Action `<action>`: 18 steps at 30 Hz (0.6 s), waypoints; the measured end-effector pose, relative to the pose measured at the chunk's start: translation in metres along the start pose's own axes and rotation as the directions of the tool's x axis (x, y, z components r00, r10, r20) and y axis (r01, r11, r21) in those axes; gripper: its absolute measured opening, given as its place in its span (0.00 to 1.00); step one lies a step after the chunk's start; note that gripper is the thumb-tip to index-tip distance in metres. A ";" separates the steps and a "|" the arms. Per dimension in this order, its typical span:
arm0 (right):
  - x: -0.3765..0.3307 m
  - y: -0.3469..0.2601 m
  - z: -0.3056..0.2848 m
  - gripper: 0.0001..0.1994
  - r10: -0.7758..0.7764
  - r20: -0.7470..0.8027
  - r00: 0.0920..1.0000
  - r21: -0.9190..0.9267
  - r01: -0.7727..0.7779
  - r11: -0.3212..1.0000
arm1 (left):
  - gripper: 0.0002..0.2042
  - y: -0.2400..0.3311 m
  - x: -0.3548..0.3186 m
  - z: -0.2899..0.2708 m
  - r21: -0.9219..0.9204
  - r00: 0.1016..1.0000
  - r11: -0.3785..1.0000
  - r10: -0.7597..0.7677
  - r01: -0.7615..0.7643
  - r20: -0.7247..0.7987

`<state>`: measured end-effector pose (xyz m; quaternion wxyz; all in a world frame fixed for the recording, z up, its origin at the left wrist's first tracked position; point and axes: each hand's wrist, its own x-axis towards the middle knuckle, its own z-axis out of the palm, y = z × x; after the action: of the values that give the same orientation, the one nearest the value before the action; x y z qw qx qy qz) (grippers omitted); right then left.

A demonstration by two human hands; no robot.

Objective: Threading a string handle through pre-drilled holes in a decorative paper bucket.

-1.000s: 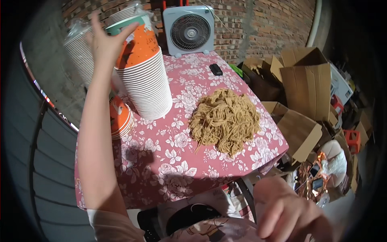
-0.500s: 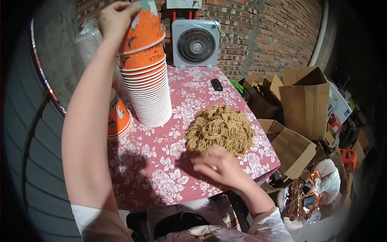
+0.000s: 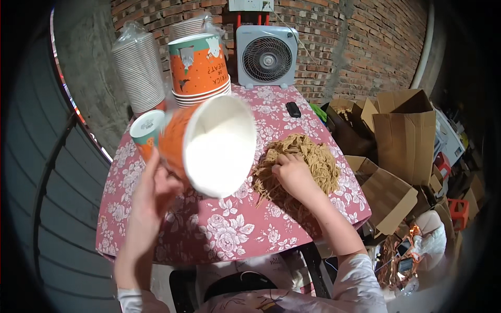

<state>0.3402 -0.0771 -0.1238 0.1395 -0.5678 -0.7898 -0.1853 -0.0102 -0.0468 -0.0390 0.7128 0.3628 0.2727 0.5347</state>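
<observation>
My left hand point(image 3: 154, 190) grips an orange paper bucket point(image 3: 219, 148) by its side, above the near left of the table. The bucket is tipped over, so its white inside and round rim face right; motion blurs its outer side. Fingers of my right hand point(image 3: 293, 175) are curled into a heap of tan cords point(image 3: 313, 151), pinching some; the fingertips are partly hidden. Behind the held bucket stands a stack of upside-down orange buckets point(image 3: 201, 68) with white rims. A smaller orange and green cup point(image 3: 146, 130) sits upside down left of it.
Tall nested white cups in a plastic sleeve point(image 3: 136, 68) stand at the far left. A grey box fan point(image 3: 267, 57) is by the brick wall, with a small black object point(image 3: 293, 109) in front. Opened cardboard boxes point(image 3: 402, 135) crowd the floor right of the floral tablecloth point(image 3: 227, 232).
My left hand has come down from the top of the tall stack with one bucket, turning it sideways. My right hand has moved forward onto the cords.
</observation>
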 end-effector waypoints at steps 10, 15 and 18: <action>0.035 -0.022 -0.058 0.08 0.175 -0.089 0.980 0.680 -0.069 0.730 | 0.33 -0.117 -0.026 -0.084 -0.145 0.939 0.930 -0.343 0.339 -0.008; 0.054 -0.088 -0.122 0.06 0.099 -0.316 0.944 0.790 0.203 0.579 | 0.49 -0.109 -0.040 -0.091 0.120 0.939 0.933 -0.343 0.339 0.014; 0.056 -0.115 -0.142 0.05 -0.008 -0.352 0.936 0.774 0.296 0.560 | 0.46 -0.103 -0.034 -0.095 0.218 0.897 0.871 -0.434 0.441 -0.080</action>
<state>0.2152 -0.1265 0.0120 0.4897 -0.3315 -0.7999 0.1020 -0.0353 -0.0751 -0.1776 0.7644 0.3642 0.4178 0.3294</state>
